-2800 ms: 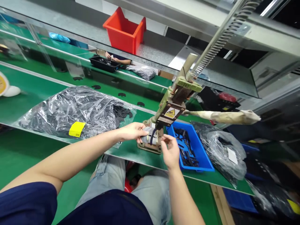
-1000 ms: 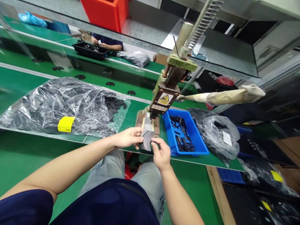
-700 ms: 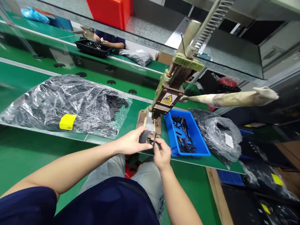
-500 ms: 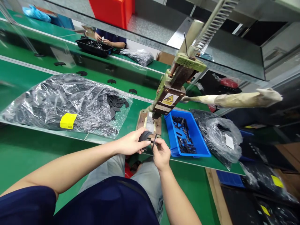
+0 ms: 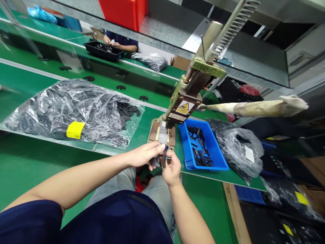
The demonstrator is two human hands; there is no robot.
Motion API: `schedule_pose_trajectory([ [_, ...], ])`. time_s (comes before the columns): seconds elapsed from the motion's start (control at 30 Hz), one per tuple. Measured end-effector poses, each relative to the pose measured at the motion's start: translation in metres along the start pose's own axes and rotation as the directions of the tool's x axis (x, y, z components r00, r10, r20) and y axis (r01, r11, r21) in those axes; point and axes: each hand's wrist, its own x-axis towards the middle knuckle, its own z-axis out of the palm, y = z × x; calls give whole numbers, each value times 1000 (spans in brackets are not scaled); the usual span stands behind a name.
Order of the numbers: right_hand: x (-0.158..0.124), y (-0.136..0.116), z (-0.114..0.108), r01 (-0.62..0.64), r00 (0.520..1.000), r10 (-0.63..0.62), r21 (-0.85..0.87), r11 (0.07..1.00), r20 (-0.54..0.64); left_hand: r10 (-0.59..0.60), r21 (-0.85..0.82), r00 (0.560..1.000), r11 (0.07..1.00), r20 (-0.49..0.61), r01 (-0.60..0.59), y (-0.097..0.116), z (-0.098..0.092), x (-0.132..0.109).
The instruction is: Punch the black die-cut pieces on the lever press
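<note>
My left hand (image 5: 146, 155) is closed, its fingers around a dark grey curved plastic piece (image 5: 156, 162) that they partly hide. My right hand (image 5: 172, 171) pinches a thin black curved piece (image 5: 165, 157), seen nearly edge-on, right against the left fingertips. Between the hands a small dark pin-like part is partly visible; how the pieces join is too small to tell. Just beyond my fingers is the base plate (image 5: 153, 133) of a hand press (image 5: 187, 96), with a pale metal fixture (image 5: 163, 134) on it.
A clear bag (image 5: 63, 112) of dark curved parts lies left. To the right are a blue bin (image 5: 186, 154) of small black parts and another plastic bag (image 5: 241, 149). The press's wrapped lever (image 5: 256, 107) reaches right. Across the bench, a co-worker's hands (image 5: 111, 44) are behind a black tray (image 5: 92, 51).
Both hands have drawn slightly toward my body. The grey curved piece has turned down under my left fingers, and the left thumb now lies along the top near the black piece.
</note>
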Motion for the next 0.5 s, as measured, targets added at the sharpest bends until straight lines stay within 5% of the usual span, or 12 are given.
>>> schedule_pose_trajectory([
  [0.27, 6, -12, -29, -6, 991, 18, -92, 996, 133, -14, 17, 999, 1000, -31, 15, -12, -10, 9],
  [0.5, -2, -14, -22, -224, 974, 223, 14, 974, 46, 69, -50, 995, 996, -65, -72, -22, -7, 7],
])
